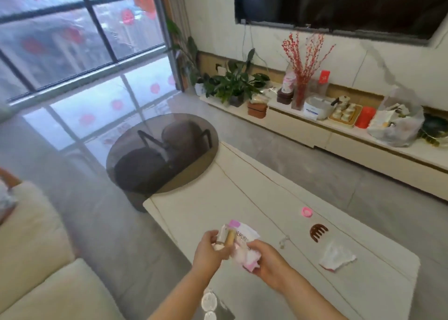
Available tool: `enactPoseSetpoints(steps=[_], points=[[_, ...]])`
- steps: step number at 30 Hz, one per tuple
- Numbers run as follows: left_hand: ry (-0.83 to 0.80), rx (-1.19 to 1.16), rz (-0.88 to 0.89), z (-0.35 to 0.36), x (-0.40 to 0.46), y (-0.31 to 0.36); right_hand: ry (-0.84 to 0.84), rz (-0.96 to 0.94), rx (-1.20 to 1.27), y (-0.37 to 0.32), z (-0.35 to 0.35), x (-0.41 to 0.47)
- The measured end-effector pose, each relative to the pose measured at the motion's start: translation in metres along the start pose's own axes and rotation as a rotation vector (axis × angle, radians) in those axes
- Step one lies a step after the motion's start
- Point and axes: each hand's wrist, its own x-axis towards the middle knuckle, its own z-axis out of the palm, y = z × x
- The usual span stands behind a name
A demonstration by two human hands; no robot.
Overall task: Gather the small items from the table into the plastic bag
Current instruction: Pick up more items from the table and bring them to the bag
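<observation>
1. While we hold the plastic bag between both hands above the near edge of the desk, a slip is the main risk: the film is thin and crumpled, and a loose pinch could let it sag and spill.
2. Our left hand has its fingers curled shut around a tan, stick-like item at the bag's mouth; if the opening folds over, the item could catch on the rim and drop to the floor.
3. Our right hand is clenched on the bag's lower, pink-edged end.
4. Inside the bag we make out pale and pink shapes, too blurred to name.
5. Left on the desk, well apart from the bag, lie a pink round piece, a brown hair claw, a small clear object and a white wrapper; the clear one seems easy to overlook.
</observation>
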Motion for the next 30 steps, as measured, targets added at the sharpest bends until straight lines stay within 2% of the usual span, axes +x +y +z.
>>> enactPoseSetpoints(steps=[4, 9, 14, 22, 30], points=[[0.128, -0.224, -0.049, -0.054, -0.009, -0.017, -0.051, 0.001, -0.133, 0.007, 0.061, 0.014], [0.21, -0.486, -0.117, -0.118, 0.004, -0.052, -0.136, -0.005, -0.233, 0.013, 0.13, 0.037], [0.29, -0.776, -0.207, -0.218, 0.013, -0.079, -0.222, -0.016, -0.374, 0.03, 0.234, 0.07], [0.425, -1.053, -0.215, -0.365, 0.035, -0.11, -0.26, 0.03, -0.367, 0.064, 0.381, 0.119], [0.627, -1.259, -0.195, -0.45, 0.054, -0.126, -0.321, 0.166, -0.396, 0.058, 0.48, 0.163]])
